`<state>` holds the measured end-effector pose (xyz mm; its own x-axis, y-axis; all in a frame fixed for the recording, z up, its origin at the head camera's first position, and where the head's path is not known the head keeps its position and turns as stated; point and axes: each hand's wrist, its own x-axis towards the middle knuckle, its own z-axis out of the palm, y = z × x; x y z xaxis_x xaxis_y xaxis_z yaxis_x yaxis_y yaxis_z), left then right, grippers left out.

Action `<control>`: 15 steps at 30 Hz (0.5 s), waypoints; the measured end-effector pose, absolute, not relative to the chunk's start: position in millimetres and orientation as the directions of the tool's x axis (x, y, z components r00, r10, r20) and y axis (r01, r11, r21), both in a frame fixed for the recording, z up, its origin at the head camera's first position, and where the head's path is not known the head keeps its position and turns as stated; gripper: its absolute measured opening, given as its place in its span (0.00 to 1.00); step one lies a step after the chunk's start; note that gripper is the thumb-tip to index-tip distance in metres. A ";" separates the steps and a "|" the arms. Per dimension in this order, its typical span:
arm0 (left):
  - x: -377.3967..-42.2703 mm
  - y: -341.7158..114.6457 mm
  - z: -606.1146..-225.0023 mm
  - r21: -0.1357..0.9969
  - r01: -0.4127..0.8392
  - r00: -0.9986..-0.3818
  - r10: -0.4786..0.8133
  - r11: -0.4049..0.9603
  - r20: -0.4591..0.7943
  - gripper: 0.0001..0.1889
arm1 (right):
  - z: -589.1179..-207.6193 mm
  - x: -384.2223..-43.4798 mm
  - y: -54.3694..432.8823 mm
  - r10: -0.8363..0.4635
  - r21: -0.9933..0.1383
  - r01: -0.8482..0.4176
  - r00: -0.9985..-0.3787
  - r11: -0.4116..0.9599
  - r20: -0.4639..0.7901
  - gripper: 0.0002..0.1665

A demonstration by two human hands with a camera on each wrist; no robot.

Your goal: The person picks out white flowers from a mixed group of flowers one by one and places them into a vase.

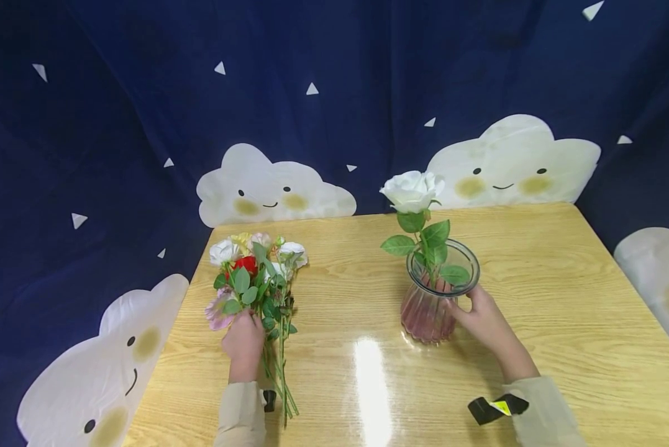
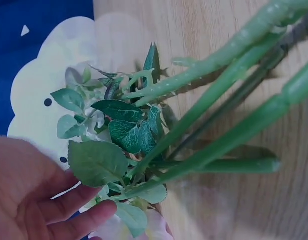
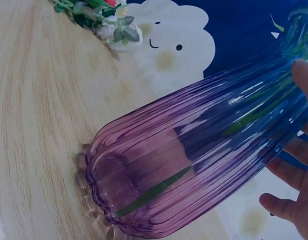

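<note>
My right hand (image 1: 482, 316) holds a ribbed glass vase (image 1: 426, 313), pink toward its base, near the rim. In the right wrist view, the thumb and fingers (image 3: 289, 172) lie around the vase's neck. One white rose (image 1: 411, 191) with green leaves stands in the vase, its stem (image 3: 159, 191) visible through the glass. On the left, my left hand (image 1: 246, 341) is at a bunch of flowers (image 1: 246, 266) in white, red, pink and yellow. Its fingers (image 2: 89, 217) are loosely extended beside the leaves (image 2: 99, 162), with nothing gripped.
The flowers' long green stems (image 1: 284, 372) point toward the near side of the wooden table (image 1: 345, 279). A dark blue curtain (image 1: 323, 130) with white clouds hangs behind and beside the table. Black straps (image 1: 496, 408) show near both wrists.
</note>
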<state>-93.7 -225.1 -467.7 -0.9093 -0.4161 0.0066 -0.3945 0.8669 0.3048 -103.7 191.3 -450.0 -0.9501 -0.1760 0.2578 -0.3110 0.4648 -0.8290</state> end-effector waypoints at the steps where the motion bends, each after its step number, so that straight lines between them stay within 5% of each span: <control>1: -93.5 -225.3 -468.0 0.304 -0.407 -0.903 -0.430 0.862 0.012 0.12 | -450.2 -103.4 191.5 -0.177 -0.830 -0.309 -0.951 0.464 0.255 0.37; 15: -89.0 -237.3 -479.2 0.264 -0.468 -0.884 -0.440 0.844 -0.160 0.15 | -452.0 -103.4 192.8 -0.173 -0.836 -0.288 -0.957 0.468 0.233 0.36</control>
<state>-89.0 -237.3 -479.2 -0.8837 -0.4400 -0.1597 -0.4677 0.8436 0.2637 -103.4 192.8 -452.0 -0.9569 -0.1730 0.2332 -0.2882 0.4678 -0.8355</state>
